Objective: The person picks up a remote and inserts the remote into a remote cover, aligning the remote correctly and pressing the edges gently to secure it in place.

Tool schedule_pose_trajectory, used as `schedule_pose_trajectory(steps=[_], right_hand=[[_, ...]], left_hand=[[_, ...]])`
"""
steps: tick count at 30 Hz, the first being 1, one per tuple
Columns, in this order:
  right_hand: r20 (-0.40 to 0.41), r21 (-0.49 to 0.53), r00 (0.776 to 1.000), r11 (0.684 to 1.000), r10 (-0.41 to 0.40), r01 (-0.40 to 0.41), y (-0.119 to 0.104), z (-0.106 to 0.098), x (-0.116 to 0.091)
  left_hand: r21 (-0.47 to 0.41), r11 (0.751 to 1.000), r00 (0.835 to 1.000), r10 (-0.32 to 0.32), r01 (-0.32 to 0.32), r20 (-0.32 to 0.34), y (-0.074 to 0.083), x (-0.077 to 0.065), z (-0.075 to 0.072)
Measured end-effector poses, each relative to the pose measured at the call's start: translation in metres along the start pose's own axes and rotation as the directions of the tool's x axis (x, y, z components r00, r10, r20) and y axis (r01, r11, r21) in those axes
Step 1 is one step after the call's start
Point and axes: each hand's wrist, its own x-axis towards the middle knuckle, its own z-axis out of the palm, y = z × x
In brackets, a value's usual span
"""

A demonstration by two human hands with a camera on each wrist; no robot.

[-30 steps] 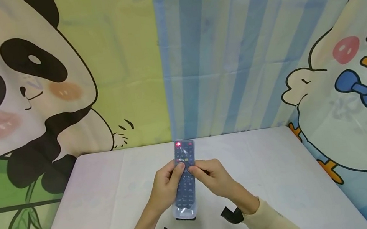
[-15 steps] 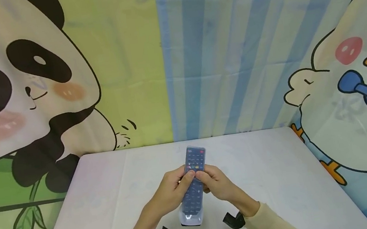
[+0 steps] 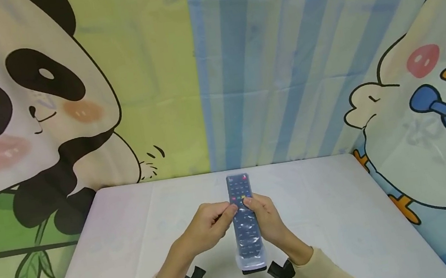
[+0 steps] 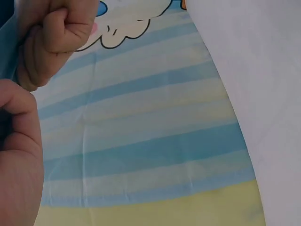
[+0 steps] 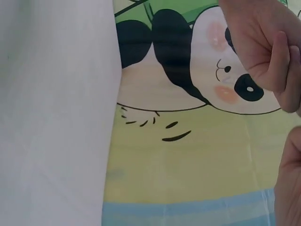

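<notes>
A long dark-blue remote control (image 3: 245, 220) in a clear plastic sleeve stands nearly straight between both hands in the head view, many-buttoned face showing. The left hand (image 3: 208, 228) pinches its left edge, thumb at the rim. From the right, the right hand (image 3: 269, 217) grips it with the thumb on the face near the coloured buttons. Loose sleeve film and a black end show at its bottom. In the left wrist view, the left hand (image 4: 19, 155) and the right hand (image 4: 59, 40) have curled fingers. The remote is mostly out of both wrist views.
A white table (image 3: 143, 243) lies beneath the hands. Behind it hang a green cloth with a panda (image 3: 94, 160) and a striped cloth with a white bird (image 3: 402, 153). Black straps (image 3: 281, 271) stick out near both wrists.
The remote has moved right and swung from a slant to nearly upright. Its red light, lit a second ago, no longer glows. The left thumb has drawn back toward the remote's left edge.
</notes>
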Motion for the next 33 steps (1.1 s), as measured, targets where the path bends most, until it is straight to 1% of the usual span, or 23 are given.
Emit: schedule_pose_trajectory(steps=[2, 4, 7, 10, 12, 15, 17, 19, 20, 21, 23, 24, 25, 27, 29, 30, 31, 32, 33], right_hand=[[-0.08, -0.011, 0.997, 1.0, 0.02, -0.021, -0.001, 0.004, 0.001], [-0.15, -0.019, 0.987, 0.998, 0.057, -0.06, -0.001, 0.008, 0.003], [-0.21, -0.003, 0.97, 0.992, 0.124, -0.128, -0.002, 0.011, 0.005], [-0.218, 0.019, 0.961, 0.985, 0.17, -0.17, -0.002, 0.012, 0.007], [-0.213, 0.025, 0.96, 0.983, 0.182, -0.181, -0.002, 0.01, 0.008], [-0.188, 0.006, 0.964, 0.982, 0.187, -0.189, -0.001, 0.007, 0.008], [-0.151, -0.018, 0.971, 0.982, 0.186, -0.191, -0.001, 0.005, 0.008], [-0.109, -0.042, 0.978, 0.982, 0.179, -0.184, -0.001, 0.002, 0.007], [-0.087, -0.051, 0.982, 0.983, 0.17, -0.175, -0.002, 0.001, 0.007], [-0.062, -0.053, 0.985, 0.985, 0.161, -0.164, -0.002, 0.0, 0.007], [-0.013, -0.047, 0.99, 0.989, 0.139, -0.14, -0.004, -0.002, 0.007], [0.013, -0.047, 0.992, 0.991, 0.126, -0.125, -0.005, -0.003, 0.007], [0.041, -0.049, 0.993, 0.993, 0.114, -0.112, -0.007, -0.004, 0.008], [0.1, -0.053, 0.99, 0.994, 0.098, -0.093, -0.01, -0.006, 0.009], [0.16, -0.078, 0.982, 0.993, 0.095, -0.083, -0.013, -0.007, 0.011], [0.189, -0.099, 0.977, 0.992, 0.096, -0.079, -0.014, -0.008, 0.012], [0.218, -0.116, 0.971, 0.99, 0.102, -0.078, -0.015, -0.009, 0.013], [0.243, -0.132, 0.964, 0.988, 0.107, -0.077, -0.016, -0.009, 0.013], [0.265, -0.145, 0.958, 0.986, 0.113, -0.076, -0.016, -0.01, 0.014]], left_hand=[[0.006, 1.0, 1.0, 0.003, -0.003, -0.008, 0.0, 0.0, 0.002], [0.04, 0.999, 1.0, -0.001, 0.002, -0.015, 0.001, -0.001, 0.003], [0.08, 0.997, 1.0, 0.008, -0.008, 0.003, 0.003, -0.005, 0.004], [0.101, 0.995, 1.0, 0.005, -0.007, 0.022, 0.006, -0.007, 0.004], [0.14, 0.99, 1.0, -0.016, 0.013, 0.021, 0.008, -0.006, 0.005], [0.215, 0.974, 0.997, -0.078, 0.075, 0.003, 0.008, -0.003, 0.006], [0.244, 0.96, 0.99, -0.14, 0.137, -0.007, 0.008, -0.002, 0.007], [0.188, 0.958, 0.976, -0.219, 0.218, -0.02, 0.008, -0.001, 0.007], [0.139, 0.956, 0.966, -0.257, 0.258, -0.022, 0.008, -0.001, 0.008], [0.083, 0.952, 0.956, -0.293, 0.293, -0.019, 0.008, -0.001, 0.008], [-0.053, 0.934, 0.935, -0.355, 0.355, 0.007, 0.007, 0.0, 0.007], [-0.113, 0.924, 0.931, -0.364, 0.365, 0.032, 0.007, 0.0, 0.007], [-0.163, 0.916, 0.93, -0.36, 0.367, 0.068, 0.007, 0.001, 0.005], [-0.266, 0.892, 0.93, -0.337, 0.366, 0.147, 0.007, 0.003, 0.002], [-0.356, 0.855, 0.923, -0.317, 0.378, 0.22, 0.007, 0.005, 0.0], [-0.396, 0.832, 0.918, -0.309, 0.388, 0.248, 0.007, 0.006, -0.001], [-0.425, 0.814, 0.914, -0.304, 0.396, 0.269, 0.006, 0.008, -0.001], [-0.441, 0.802, 0.911, -0.308, 0.404, 0.273, 0.006, 0.008, 0.0], [-0.449, 0.795, 0.91, -0.313, 0.407, 0.27, 0.005, 0.008, 0.002]])
